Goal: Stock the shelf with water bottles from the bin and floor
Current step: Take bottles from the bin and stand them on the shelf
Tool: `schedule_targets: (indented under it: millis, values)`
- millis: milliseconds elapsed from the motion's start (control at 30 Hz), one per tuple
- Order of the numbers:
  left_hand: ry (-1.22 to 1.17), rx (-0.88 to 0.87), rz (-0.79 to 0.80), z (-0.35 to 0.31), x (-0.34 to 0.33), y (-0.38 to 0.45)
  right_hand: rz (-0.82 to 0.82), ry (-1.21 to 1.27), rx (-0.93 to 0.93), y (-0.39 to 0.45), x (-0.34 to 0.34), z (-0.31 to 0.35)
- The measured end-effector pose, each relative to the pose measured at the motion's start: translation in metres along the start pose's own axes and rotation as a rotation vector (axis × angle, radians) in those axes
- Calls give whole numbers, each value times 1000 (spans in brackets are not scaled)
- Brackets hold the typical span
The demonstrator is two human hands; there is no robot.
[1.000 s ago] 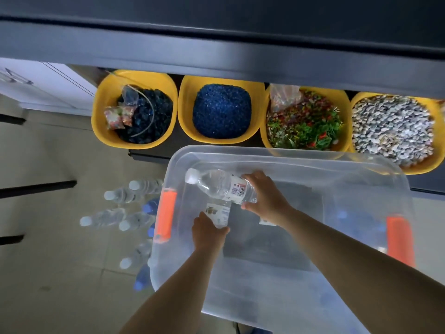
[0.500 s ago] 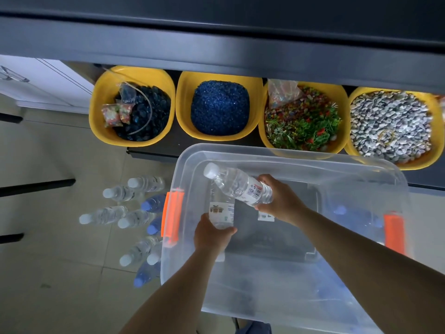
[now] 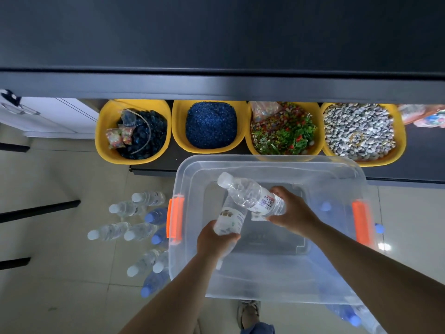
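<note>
1. Your right hand (image 3: 292, 209) is gripping one bottle (image 3: 252, 195) above the bin (image 3: 337, 172).
2. Your left hand (image 3: 216, 242) is gripping another bottle (image 3: 230, 219) inside it.
3. You're best lifting both clear of the bin's rim before the shelf (image 3: 216, 85).

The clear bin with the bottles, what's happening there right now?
A person is standing over a clear plastic bin with orange latches, holding a water bottle in each hand. The right hand grips one bottle by its base, cap pointing up and left. The left hand holds a second bottle just beneath it. More bottles stand on the floor left of the bin. Four yellow tubs of pebbles and plastic plants sit on the low shelf behind.
</note>
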State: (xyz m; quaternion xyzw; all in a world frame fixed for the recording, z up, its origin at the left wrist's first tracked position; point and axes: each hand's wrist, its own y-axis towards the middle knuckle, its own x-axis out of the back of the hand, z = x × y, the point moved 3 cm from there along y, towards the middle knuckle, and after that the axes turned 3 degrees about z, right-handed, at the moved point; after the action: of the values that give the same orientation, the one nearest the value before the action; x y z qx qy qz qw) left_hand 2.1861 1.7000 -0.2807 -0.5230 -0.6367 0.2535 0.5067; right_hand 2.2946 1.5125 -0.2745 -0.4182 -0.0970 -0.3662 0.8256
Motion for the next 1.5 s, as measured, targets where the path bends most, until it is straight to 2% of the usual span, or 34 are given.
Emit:
schedule_targets:
  millis: [133,433,633,933,1167,1300,1500]
  values:
    - [-69,-55,29,-13,11,-29,-74,50,2,-29,19,13]
    - [-29,-293,47,-65,79,-129,-318,285,36,-124,64,79]
    - [82,-519,31,-99,156,-226,-408,410,165,-198,96,170]
    - [232,-795,-105,-148,303,-398,-553,487,456,-335,140,349]
    - [415,-1013,-361,-198,430,-550,-589,516,694,-420,188,492]
    - [529,-1122,-506,-234,498,-617,-646,520,797,-439,220,565]
    - [876,-1111,-759,-297,582,-656,-660,532,881,-413,254,648]
